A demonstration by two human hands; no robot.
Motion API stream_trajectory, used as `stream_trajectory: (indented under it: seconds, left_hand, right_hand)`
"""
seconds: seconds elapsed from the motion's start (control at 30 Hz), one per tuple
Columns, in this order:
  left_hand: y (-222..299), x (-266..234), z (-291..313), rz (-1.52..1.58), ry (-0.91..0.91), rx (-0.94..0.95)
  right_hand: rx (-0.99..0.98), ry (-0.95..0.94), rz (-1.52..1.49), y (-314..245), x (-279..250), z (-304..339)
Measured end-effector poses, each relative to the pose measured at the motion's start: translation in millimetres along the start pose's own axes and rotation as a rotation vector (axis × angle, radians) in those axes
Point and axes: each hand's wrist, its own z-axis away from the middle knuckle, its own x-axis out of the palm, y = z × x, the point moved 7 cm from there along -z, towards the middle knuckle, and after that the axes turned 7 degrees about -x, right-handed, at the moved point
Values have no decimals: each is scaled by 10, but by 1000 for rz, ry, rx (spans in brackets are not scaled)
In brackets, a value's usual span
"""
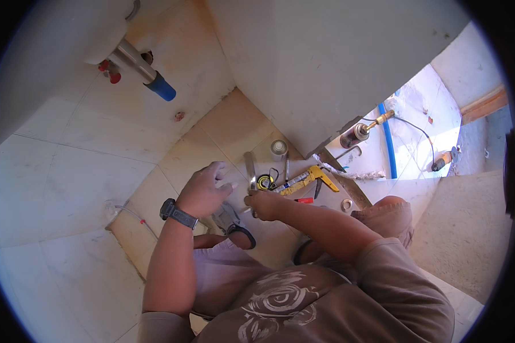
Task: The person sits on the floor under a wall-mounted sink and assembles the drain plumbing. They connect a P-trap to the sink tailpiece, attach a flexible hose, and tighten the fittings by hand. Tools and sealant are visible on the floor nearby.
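Note:
My left hand (203, 187), with a dark watch on its wrist, hangs above the tiled floor. Its thumb and fingers are apart and nothing shows between them. Beside it, my right hand (264, 204) has its fingers closed; a small pale end pokes out at the fingertips, too little to name. A shiny metal tube (250, 167) lies just beyond the right hand. Close by are a yellow and black tape measure (265, 182) and a yellow tool with a pistol-like handle (320, 176). A red-ended tool (304, 200) rests next to my right forearm.
A spray can (278, 148) and a metal ring (347, 204) are on the floor. At upper left, a chrome pipe with a blue end (161, 87) hangs below a white basin, near red valve handles (113, 75). Right: a gas canister (355, 136) with brass torch, and a blue pipe (388, 143).

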Motion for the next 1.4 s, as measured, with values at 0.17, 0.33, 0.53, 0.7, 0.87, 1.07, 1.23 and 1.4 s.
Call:
stream_trajectory:
  seconds: [0.17,0.33,0.53,0.7,0.87,1.07,1.23,1.4]
  left_hand:
    - [-369,30,-45,-7,182,-175]
    - [-496,129,18,780,80,-283]
    - [-213,66,186,538,172,-197]
    - [28,32,337,306,270,-60]
    - [103,48,254,277,248,-73]
    - [336,150,240,247,230,15]
    - [353,146,223,273,213,-17]
    - [368,18,315,281,273,-47]
  right_hand:
    - [-64,57,104,-739,-338,31]
    - [-410,427,58,-1554,-866,494]
    - [-48,170,-11,-1266,-730,581]
    - [494,42,-731,-580,-495,605]
    - [-70,525,-358,-792,-736,752]
    - [533,51,-1065,-85,-16,702]
    - [914,141,-730,1616,223,1263]
    - [1357,451,-134,2712,559,2514]
